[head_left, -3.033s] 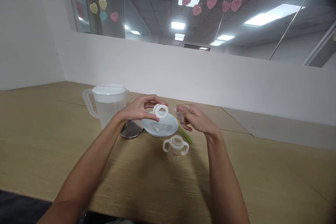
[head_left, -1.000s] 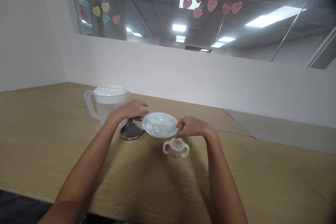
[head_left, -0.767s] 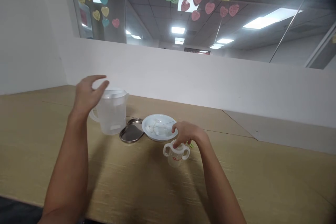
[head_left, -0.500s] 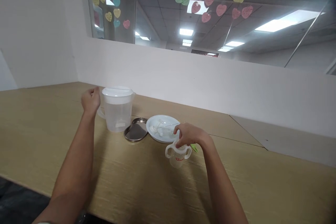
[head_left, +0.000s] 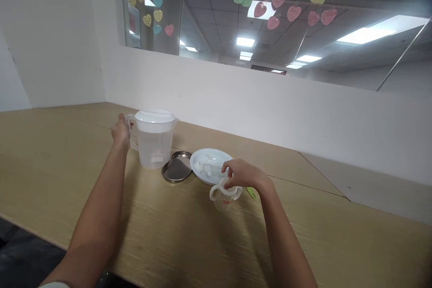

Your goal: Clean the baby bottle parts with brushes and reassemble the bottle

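The upright handle (head_left: 134,144) of the translucent pitcher (head_left: 155,147) was grasped by the left hand (head_left: 120,132), and the pitcher was stood upright on the desk (head_left: 175,229), its white lid (head_left: 155,116) seated on top. The small clear cup (head_left: 223,200), with its two white handles and red lettering, was gripped at the rim by the curled fingers (head_left: 227,166) of the right hand (head_left: 243,173). The cup was tilted slightly, in front of the white plate (head_left: 202,177); whether its base was touched by the desk could not be told. Small white and clear parts (head_left: 208,168) were held in the plate. The metal tray (head_left: 176,169) was set between the pitcher and the plate. A green item (head_left: 251,193) was partly hidden by the right hand. Heart-shaped notes (head_left: 294,13) were stuck on the window (head_left: 216,27) above.
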A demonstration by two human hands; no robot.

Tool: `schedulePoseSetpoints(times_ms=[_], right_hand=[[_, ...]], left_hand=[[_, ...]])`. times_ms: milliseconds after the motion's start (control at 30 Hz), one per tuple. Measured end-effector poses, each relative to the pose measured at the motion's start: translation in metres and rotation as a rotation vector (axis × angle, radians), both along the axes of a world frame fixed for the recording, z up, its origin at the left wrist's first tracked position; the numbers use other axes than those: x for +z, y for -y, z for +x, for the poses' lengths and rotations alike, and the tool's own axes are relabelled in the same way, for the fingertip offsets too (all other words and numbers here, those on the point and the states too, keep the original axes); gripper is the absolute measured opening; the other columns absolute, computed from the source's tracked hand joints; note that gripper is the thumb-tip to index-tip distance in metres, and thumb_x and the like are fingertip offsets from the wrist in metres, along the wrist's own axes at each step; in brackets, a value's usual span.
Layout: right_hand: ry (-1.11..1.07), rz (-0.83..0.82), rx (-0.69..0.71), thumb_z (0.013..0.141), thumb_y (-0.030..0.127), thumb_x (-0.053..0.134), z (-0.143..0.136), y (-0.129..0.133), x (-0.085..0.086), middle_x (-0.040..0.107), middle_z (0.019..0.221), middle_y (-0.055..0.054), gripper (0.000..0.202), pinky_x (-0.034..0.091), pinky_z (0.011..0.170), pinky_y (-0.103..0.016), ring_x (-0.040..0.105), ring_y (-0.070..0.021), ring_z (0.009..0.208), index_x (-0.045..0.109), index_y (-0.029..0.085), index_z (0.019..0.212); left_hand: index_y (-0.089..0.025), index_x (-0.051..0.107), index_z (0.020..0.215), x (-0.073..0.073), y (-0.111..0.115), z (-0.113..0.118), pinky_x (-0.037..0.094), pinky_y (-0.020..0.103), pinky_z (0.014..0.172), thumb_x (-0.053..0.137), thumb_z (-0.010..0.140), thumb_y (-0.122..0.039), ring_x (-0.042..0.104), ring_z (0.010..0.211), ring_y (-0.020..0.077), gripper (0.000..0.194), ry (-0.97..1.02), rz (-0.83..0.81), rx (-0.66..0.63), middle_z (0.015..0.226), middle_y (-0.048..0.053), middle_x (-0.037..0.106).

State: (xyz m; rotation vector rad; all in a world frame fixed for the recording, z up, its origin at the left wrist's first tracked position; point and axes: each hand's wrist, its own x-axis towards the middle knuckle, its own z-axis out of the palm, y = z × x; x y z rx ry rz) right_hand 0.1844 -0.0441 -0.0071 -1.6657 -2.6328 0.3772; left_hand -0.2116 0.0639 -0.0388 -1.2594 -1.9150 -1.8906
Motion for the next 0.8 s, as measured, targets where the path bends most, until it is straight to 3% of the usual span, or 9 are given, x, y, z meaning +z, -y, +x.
schedulePoseSetpoints(times_ms=[200, 400, 600, 800], right_hand=[[-0.123, 0.040, -0.070, 0.064, 0.041, 0.067, 0.009, 0.011, 0.014, 0.064, 0.097, -0.006, 0.046, 0.039, 0.062, -0.025, 0.058, -0.0179, 0.080, 0.060, 0.020, 0.105], [-0.269, 0.154, -0.135, 0.074, 0.043, 0.059, 0.030, 0.031, 0.035, 0.064, 0.095, -0.007, 0.036, 0.042, 0.067, -0.027, 0.059, -0.0190, 0.083, 0.060, 0.020, 0.102], [-0.351, 0.218, -0.207, 0.077, 0.046, 0.054, 0.053, 0.047, 0.046, 0.064, 0.097, -0.009, 0.039, 0.045, 0.071, -0.030, 0.060, -0.0206, 0.085, 0.057, 0.020, 0.107], [-0.348, 0.272, -0.249, 0.078, 0.050, 0.051, 0.054, 0.063, 0.053, 0.064, 0.098, -0.008, 0.040, 0.047, 0.071, -0.031, 0.060, -0.0210, 0.087, 0.057, 0.023, 0.107]], left_hand=[[-0.019, 0.035, 0.061, 0.003, 0.002, 0.007, 0.037, 0.024, 0.050, 0.010, 0.087, -0.061, 0.040, 0.049, 0.0094, 0.055, 0.371, 0.016, -0.121, 0.044, -0.005, 0.035], [-0.019, 0.030, 0.060, 0.031, 0.017, 0.011, 0.030, 0.020, 0.048, 0.016, 0.089, -0.057, 0.031, 0.052, 0.0072, 0.049, 0.419, 0.166, -0.080, 0.052, -0.005, 0.032], [-0.017, 0.034, 0.064, 0.065, 0.042, 0.035, 0.034, 0.020, 0.055, 0.020, 0.090, -0.056, 0.036, 0.054, 0.0068, 0.048, 0.139, 0.433, -0.102, 0.059, -0.003, 0.036], [-0.014, 0.051, 0.081, 0.076, 0.065, 0.096, 0.038, 0.026, 0.070, 0.024, 0.087, -0.059, 0.049, 0.069, 0.0125, 0.053, -0.298, 0.392, -0.057, 0.073, 0.003, 0.054]])
